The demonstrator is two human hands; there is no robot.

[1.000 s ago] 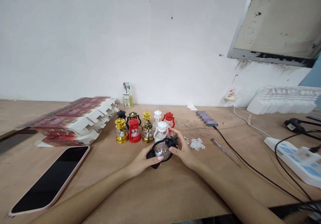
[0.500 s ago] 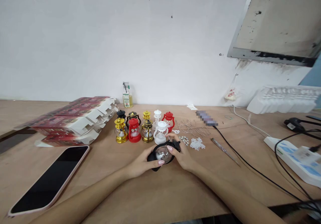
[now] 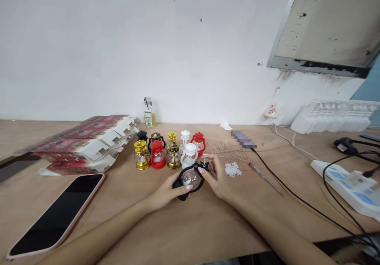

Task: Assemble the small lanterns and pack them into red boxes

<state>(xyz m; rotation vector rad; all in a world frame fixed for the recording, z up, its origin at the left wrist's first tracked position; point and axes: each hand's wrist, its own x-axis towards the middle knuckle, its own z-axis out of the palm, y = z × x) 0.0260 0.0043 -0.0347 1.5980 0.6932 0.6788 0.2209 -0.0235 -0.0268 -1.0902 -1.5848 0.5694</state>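
**Black lantern (image 3: 190, 176) tipped on its side between both hands**

Position: in front of me, near the middle of the table (image 3: 166, 233); base toward my left, top toward my right. Cannot tell whether its underside touches the wood.

Left hand (image 3: 165, 192): clamped around the base end, thumb lying over the clear globe.

Right hand (image 3: 219, 178): closed on the top end, thumb pressed at the frame beside the globe. A thin pale piece shows by the top; too small to identify.

Just beyond: standing lanterns (image 3: 158, 160) in two rows, coloured gold, red, white, black and bronze-like. To their right, bent wires (image 3: 227, 151), with small white tabs (image 3: 233, 170) nearer me and a screwdriver (image 3: 260, 173) right of those. Far left: phone (image 3: 57, 215), red-and-white boxes (image 3: 86, 142) behind it.
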